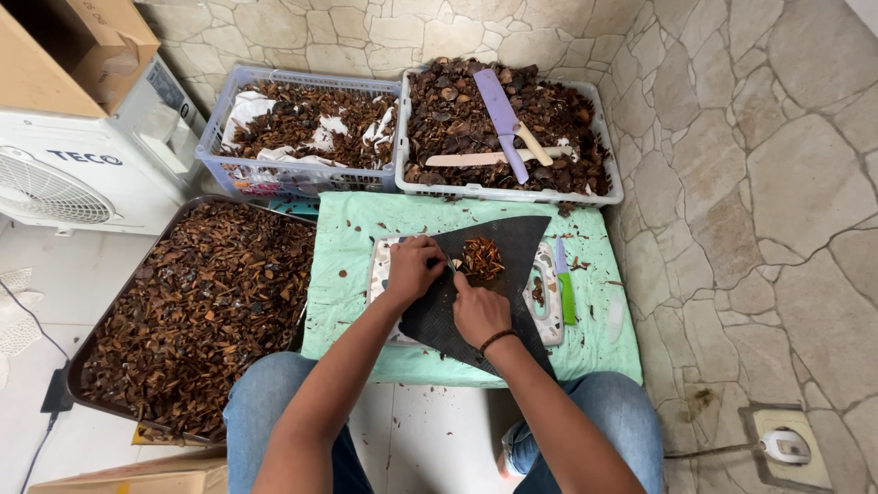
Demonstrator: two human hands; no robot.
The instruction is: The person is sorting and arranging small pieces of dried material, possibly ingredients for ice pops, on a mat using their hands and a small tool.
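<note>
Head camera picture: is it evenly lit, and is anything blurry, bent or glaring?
Head view: soft, even light with no glare; only faint shadows under the left hand and right hand on the dark mat. Head view: sharp at the centre, where the brown chopped pieces show clearly. Head view: wide-angle bending at the edges, where the stone floor and large tray curve outward.

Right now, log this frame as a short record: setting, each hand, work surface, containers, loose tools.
setting: stone-paved floor, person seated, head view looking down
left hand: fingers curled, pressing on the dark mat
right hand: on the mat beside a small pile of brown cut pieces; any tool in it is hidden
work surface: mat over a board on a green cloth
containers: large dark tray of brown pieces; blue basket; white basket
loose tools: purple knife in white basket; green-handled knife on cloth
</note>
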